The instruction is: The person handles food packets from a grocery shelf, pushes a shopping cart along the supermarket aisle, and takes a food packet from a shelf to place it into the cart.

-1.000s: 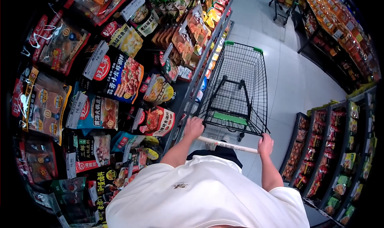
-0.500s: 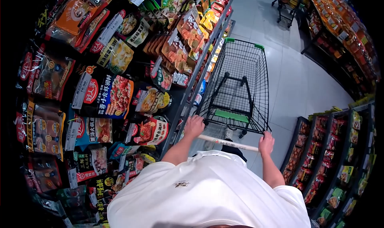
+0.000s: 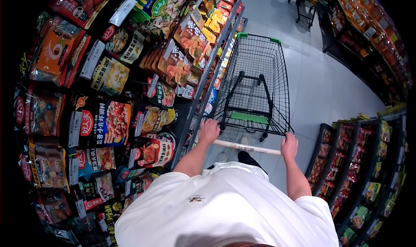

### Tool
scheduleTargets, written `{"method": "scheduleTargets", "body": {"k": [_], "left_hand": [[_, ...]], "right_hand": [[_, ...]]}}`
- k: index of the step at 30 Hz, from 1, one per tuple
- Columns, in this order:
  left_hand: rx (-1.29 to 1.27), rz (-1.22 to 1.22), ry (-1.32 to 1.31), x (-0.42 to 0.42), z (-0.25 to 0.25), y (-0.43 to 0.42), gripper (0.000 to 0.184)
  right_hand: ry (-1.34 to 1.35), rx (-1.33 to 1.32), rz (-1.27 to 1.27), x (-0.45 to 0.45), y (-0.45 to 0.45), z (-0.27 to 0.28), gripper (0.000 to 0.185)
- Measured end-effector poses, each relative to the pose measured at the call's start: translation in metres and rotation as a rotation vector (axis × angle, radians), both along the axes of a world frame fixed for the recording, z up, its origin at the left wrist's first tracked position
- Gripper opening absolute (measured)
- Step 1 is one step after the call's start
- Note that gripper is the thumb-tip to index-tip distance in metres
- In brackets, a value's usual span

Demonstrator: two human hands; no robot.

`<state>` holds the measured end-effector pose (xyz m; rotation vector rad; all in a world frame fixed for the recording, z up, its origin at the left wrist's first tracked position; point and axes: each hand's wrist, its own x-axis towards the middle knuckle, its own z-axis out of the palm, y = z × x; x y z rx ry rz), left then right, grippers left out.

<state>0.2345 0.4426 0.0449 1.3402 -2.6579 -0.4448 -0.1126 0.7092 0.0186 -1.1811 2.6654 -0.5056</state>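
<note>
Cart [image 3: 255, 52] ahead, handle [image 3: 249, 148] in hands [image 3: 209, 131] [image 3: 289, 146]

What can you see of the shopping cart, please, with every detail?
The shopping cart is dark wire mesh, seemingly metal, with green far corners, a green panel and a black inner frame. It stands upright on the pale floor, beside the packed shelving. The left hand and right hand grip its pale, printed handle.

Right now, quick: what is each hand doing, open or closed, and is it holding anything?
Left hand: closed, holding the left end of the cart handle.
Right hand: closed, holding the handle's right end.
</note>
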Motion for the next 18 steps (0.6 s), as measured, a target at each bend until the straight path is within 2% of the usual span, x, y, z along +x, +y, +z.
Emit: {"method": "scheduleTargets", "body": {"k": [5,18], "left_hand": [[-0.022,0.001,0.019,-0.019,-0.009,-0.015,0.029],[0.018,0.015,0.003,-0.067,-0.008,-0.051,0.029]], "right_hand": [[0.014,0.007,0.002,-0.026,-0.015,-0.013,0.031],[0.039,-0.005,0.030,-0.077,-0.055,-0.004,0.032]]}}
